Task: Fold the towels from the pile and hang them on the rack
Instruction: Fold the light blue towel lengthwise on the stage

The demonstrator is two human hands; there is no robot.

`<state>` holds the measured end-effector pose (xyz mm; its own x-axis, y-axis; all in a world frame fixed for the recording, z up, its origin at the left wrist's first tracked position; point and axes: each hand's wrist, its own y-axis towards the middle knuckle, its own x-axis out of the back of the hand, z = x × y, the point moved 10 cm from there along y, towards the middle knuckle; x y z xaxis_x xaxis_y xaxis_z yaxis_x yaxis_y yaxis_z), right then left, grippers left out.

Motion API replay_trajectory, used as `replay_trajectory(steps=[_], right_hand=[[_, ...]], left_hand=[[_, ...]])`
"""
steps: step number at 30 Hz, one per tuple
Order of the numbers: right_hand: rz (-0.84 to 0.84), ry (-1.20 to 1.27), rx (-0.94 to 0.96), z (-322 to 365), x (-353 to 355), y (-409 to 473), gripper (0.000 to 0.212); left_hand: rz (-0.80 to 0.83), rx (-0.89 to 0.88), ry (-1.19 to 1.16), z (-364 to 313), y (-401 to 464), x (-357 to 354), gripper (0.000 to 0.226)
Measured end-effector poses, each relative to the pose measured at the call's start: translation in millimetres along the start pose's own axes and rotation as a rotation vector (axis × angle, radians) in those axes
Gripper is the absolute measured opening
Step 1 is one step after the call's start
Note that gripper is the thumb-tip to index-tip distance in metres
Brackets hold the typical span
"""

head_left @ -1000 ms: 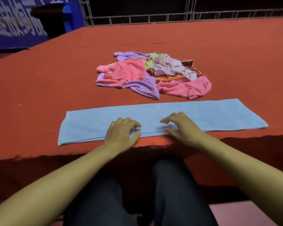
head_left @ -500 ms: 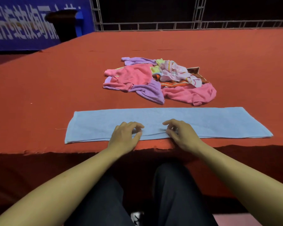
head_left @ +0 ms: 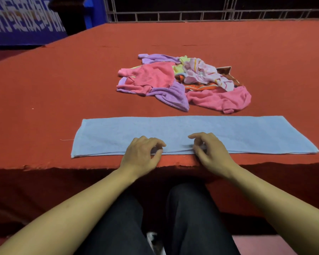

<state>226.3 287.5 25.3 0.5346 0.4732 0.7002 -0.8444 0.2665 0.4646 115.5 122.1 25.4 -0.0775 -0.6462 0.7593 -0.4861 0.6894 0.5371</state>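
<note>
Two hands: both rest on one light blue towel [head_left: 191,132], side by side at the middle of its near edge, a small gap between them.
Left hand [head_left: 142,156]: fingers curled down onto the cloth, thumb tucked toward the fingertips, pinching the towel's near hem.
Right hand [head_left: 209,151]: fingers bent the same way, thumb and fingertips closed on the hem; the grip point is slightly blurred.
Light blue towel: one, folded lengthwise into a long narrow strip, lying flat across the red surface [head_left: 53,89] and parallel to its front edge, extending well beyond each hand to left and right.
Pile of towels [head_left: 182,83]: one crumpled heap, farther back on the surface behind the blue strip and apart from it; pink, purple, pale yellow, orange-striped and white patterned cloth can be made out, but the pieces overlap too much for an exact count.
Person: two bare forearms reach in from the bottom corners; dark trousers [head_left: 155,221] show below the surface's front edge.
Background: a blue banner with white lettering [head_left: 22,21] at upper left, a metal railing [head_left: 210,14] along the far edge.
</note>
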Motion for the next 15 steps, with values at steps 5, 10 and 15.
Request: replay_trajectory(steps=[5, 10, 15], right_hand=[[0.084, -0.175, -0.019, -1, -14, 2, 0.036], [0.011, -0.095, 0.028, 4, -5, -3, 0.033], [0.097, -0.142, 0.018, 5, -12, -3, 0.031]], left_hand=[[0.057, 0.012, 0.000, 0, 0, -3, 0.016], [0.034, -0.002, -0.038, -4, -1, 3, 0.019], [0.012, -0.011, -0.073, -6, -1, 6, 0.018]])
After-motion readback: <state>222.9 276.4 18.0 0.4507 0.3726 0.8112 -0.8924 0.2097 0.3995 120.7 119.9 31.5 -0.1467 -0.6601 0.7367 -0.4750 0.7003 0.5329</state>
